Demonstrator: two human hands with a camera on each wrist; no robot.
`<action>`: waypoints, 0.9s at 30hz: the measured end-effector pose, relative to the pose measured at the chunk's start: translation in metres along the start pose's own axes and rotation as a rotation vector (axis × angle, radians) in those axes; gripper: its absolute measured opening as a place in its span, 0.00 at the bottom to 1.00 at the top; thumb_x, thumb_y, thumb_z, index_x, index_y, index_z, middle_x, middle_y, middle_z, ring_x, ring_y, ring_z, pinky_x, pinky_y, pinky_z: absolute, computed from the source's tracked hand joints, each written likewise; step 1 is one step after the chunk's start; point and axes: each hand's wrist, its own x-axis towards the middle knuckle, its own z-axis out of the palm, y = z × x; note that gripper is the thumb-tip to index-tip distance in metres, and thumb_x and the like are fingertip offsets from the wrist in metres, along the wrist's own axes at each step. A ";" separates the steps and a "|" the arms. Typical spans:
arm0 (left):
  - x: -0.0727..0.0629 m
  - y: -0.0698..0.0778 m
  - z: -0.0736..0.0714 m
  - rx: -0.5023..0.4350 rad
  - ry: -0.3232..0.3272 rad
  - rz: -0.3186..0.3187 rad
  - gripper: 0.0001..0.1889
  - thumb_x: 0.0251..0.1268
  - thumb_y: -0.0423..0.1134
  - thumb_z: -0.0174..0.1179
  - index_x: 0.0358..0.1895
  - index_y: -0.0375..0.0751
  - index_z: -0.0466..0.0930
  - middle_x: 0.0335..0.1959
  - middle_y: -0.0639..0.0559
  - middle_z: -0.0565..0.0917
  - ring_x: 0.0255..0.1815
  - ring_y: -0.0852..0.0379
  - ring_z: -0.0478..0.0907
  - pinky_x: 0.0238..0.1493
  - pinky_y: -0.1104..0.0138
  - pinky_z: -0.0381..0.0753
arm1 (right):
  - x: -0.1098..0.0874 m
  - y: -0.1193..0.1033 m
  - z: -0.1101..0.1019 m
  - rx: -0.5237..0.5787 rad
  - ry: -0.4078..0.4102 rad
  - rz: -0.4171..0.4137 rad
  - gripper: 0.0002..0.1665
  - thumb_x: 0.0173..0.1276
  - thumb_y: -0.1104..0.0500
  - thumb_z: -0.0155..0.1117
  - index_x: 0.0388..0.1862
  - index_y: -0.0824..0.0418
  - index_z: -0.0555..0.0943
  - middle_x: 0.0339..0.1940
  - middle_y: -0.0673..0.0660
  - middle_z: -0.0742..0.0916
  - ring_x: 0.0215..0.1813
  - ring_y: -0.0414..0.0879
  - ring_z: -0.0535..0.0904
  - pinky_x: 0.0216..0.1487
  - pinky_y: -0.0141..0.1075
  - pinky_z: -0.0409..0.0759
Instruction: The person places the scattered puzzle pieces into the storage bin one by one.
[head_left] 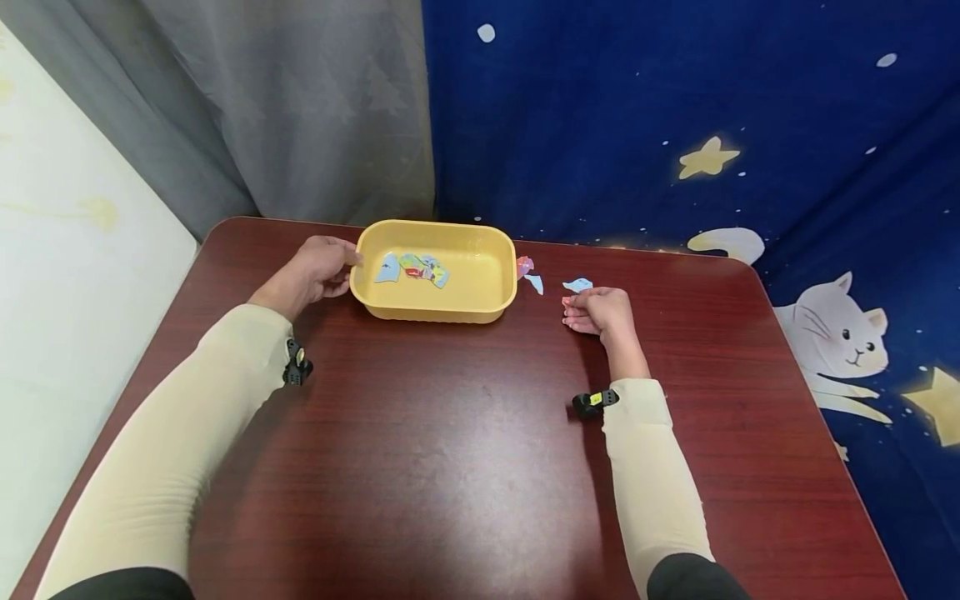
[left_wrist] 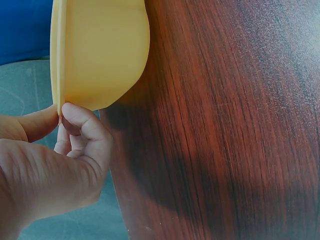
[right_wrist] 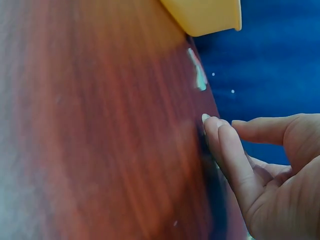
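A yellow plastic basin (head_left: 480, 283) stands near the table's back edge, with several torn, printed paper scraps (head_left: 387, 268) lying on its floor. My left hand (head_left: 318, 267) pinches the basin's left rim between thumb and forefinger; the left wrist view shows this grip up close. To the right of the basin my right hand (head_left: 603, 315) is over the table, a small reddish paper scrap (head_left: 567, 301) pinched at its fingertips. Just behind that hand lies a light blue scrap (head_left: 578, 285). Another pale blue scrap (head_left: 535, 283) and a pink-purple one (head_left: 524, 266) lie beside the basin's right end.
The dark red wooden table (head_left: 450, 467) extends toward me under both forearms. Behind it hang a grey curtain (head_left: 300, 108) and a blue curtain (head_left: 600, 117) with stars and a cat. A white wall (head_left: 67, 267) borders the left side.
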 end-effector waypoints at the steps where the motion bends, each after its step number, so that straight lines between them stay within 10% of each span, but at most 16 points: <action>1: 0.000 0.000 0.000 0.000 -0.001 0.000 0.17 0.74 0.40 0.51 0.61 0.40 0.67 0.34 0.51 0.74 0.23 0.60 0.71 0.27 0.72 0.78 | 0.000 0.002 -0.001 -0.007 -0.001 0.005 0.19 0.70 0.67 0.58 0.58 0.72 0.74 0.21 0.54 0.87 0.22 0.43 0.85 0.27 0.32 0.84; 14: 0.001 0.000 0.000 0.002 0.002 -0.001 0.16 0.74 0.40 0.51 0.60 0.40 0.67 0.36 0.50 0.74 0.23 0.60 0.71 0.27 0.72 0.78 | 0.002 0.012 0.002 -0.068 0.051 0.012 0.30 0.66 0.66 0.64 0.64 0.71 0.66 0.16 0.52 0.85 0.18 0.39 0.83 0.25 0.31 0.83; 27: 0.001 0.000 -0.002 0.006 -0.003 0.002 0.15 0.74 0.40 0.51 0.59 0.40 0.68 0.36 0.50 0.74 0.22 0.60 0.70 0.28 0.72 0.78 | 0.003 0.006 0.010 -0.259 0.147 0.007 0.13 0.61 0.66 0.66 0.44 0.72 0.81 0.14 0.54 0.85 0.16 0.39 0.82 0.23 0.31 0.82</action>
